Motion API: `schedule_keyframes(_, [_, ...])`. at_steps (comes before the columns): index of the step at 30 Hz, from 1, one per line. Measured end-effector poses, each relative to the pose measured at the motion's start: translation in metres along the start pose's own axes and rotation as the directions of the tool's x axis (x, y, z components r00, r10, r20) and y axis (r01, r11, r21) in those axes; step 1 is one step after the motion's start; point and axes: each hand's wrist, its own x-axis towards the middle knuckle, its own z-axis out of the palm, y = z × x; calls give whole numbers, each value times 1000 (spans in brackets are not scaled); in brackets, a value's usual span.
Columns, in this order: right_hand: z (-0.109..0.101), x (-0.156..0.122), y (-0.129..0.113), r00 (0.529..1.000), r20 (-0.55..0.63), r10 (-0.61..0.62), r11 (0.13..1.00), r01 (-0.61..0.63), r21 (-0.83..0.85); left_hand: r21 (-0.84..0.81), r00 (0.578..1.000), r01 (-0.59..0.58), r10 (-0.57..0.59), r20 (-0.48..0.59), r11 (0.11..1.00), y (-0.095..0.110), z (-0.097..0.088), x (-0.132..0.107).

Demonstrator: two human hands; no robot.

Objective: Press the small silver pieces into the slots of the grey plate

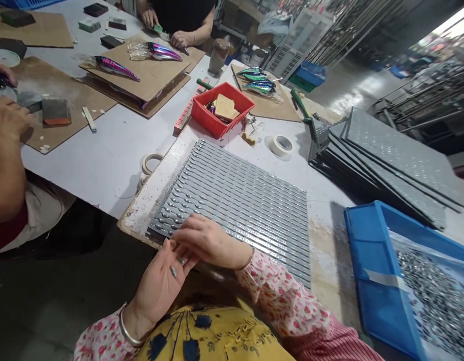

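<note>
My left hand [160, 283] lies palm up at the table's near edge, fingers apart, with a couple of small silver pieces [174, 271] resting on the palm. My right hand [207, 240] curls over it, fingertips pinched on the palm's pieces at the near left corner of a grey ribbed tray [247, 200]. The tray lies flat on the white table [115, 160], and its rows hold several small shiny pieces.
A blue bin [371, 271] of silver pieces stands at right, behind it a stack of grey trays [390, 160]. A red basket [209, 118], tape rolls [280, 145] and fishing lures [115, 67] on cardboard lie farther off. Other people work at left [6, 150] and at the far side [181, 37].
</note>
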Motion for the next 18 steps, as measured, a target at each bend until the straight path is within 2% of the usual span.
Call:
schedule_keyframes(2, [-5,0,12,982,-136,129,990,-121,68,44,999,3,-1,-53,999,2,0,-1])
schedule_keyframes(3, [-7,1,20,955,-208,211,974,-187,127,66,996,7,-1,-92,998,3,0,-1])
schedule_keyframes(5, [-9,2,37,863,-320,391,904,-296,307,88,985,5,10,-171,996,4,-2,-2])
schedule_keyframes(8, [-8,7,61,709,-346,614,739,-364,567,76,970,-2,20,-241,997,4,-5,-2])
schedule_keyframes(10, [-6,12,71,655,-327,681,671,-380,637,65,969,-3,19,-246,998,3,-7,-1])
schedule_keyframes(13, [-1,19,77,627,-352,695,687,-436,582,63,971,4,11,-238,998,2,-7,-1])
schedule_keyframes(18, [9,25,80,615,-463,638,765,-571,296,62,968,14,2,-252,998,1,-8,-1])
